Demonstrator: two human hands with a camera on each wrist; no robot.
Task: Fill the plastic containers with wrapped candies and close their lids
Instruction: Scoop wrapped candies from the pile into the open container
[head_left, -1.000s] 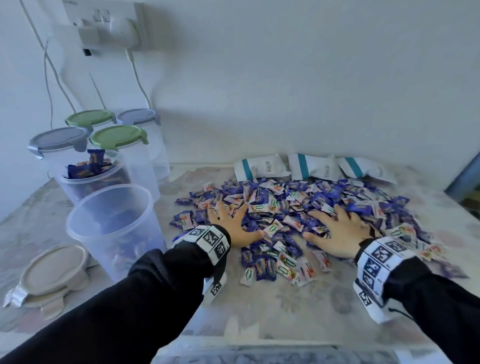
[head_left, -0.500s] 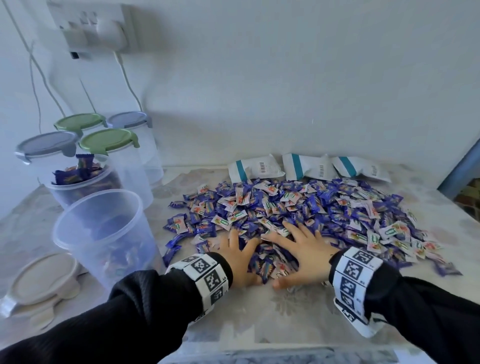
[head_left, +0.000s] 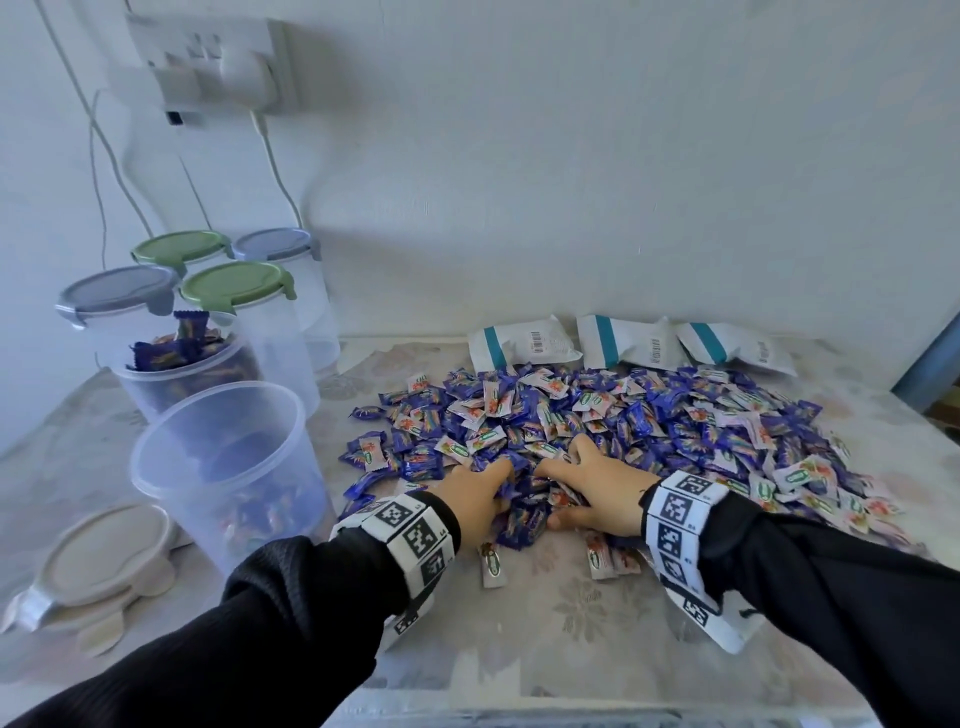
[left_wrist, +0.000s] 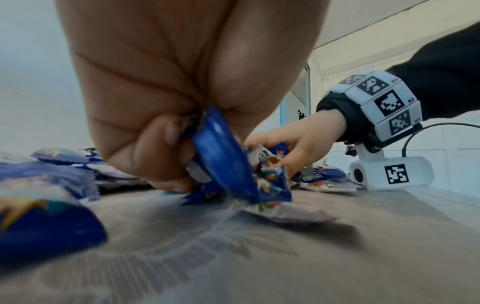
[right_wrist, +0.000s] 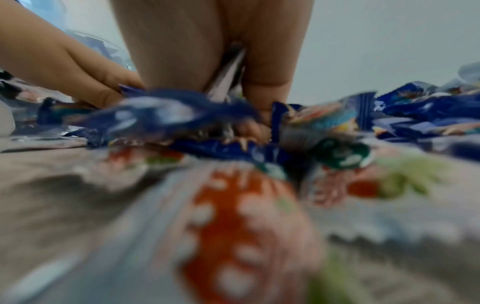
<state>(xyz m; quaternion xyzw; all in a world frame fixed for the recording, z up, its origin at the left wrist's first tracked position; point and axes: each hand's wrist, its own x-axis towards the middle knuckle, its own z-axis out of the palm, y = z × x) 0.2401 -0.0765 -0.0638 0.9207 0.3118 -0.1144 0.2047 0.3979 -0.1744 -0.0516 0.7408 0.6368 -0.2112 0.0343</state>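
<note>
A big heap of blue and white wrapped candies (head_left: 613, 421) covers the table's middle. Both hands meet at its near edge, palms facing each other. My left hand (head_left: 480, 493) has its fingers curled round a bunch of candies (left_wrist: 226, 162). My right hand (head_left: 589, 491) curls round candies (right_wrist: 228, 123) from the other side. An open clear container (head_left: 223, 467) with a few candies at its bottom stands left of the hands. Its beige lid (head_left: 98, 561) lies on the table at the far left. Behind stands another open container (head_left: 187, 374) heaped with candies.
Four lidded clear containers, green (head_left: 236, 283) and grey (head_left: 117, 291) lids among them, stand at the back left by the wall. Three white packets with teal stripes (head_left: 623, 343) lie behind the heap. Cables hang from a wall socket (head_left: 208, 62). A few loose candies (head_left: 491, 564) lie near the front.
Both hands lay flat and apart on the heap; they have since swept together towards the near edge and curled round a bunch of candies between them.
</note>
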